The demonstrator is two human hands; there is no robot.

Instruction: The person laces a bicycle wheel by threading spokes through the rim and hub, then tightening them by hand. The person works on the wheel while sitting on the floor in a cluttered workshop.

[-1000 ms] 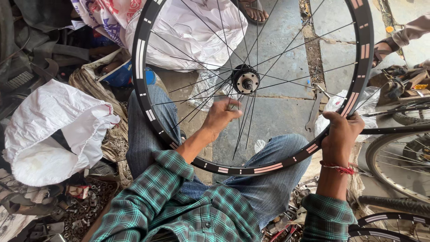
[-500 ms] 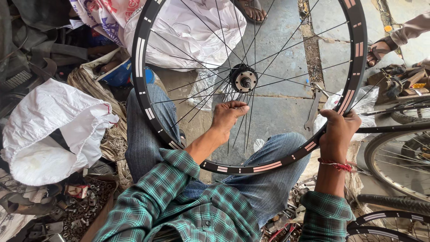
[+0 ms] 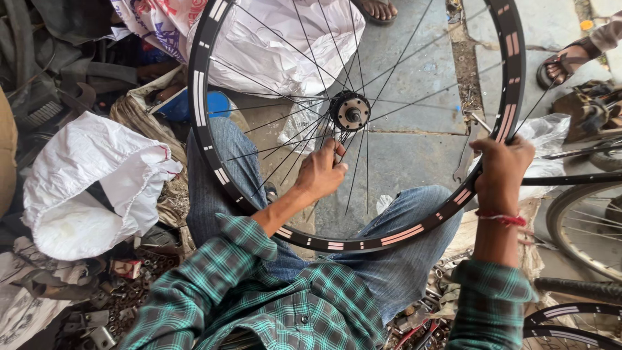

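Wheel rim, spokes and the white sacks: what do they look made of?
Rim: probably painted metal, matt black with white and pink stripes. Spokes: thin dark wire, likely steel, straight and taut to the hub. White sacks: look like woven plastic, crumpled with a dull sheen. The left hand fingers the spokes; the right hand grips the rim.

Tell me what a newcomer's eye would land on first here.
The big black bicycle wheel fills the middle, resting across the person's jeans-clad knees. The left hand pinches spokes just below the hub, while the right hand grips the rim's right side. White sacks lie at left.
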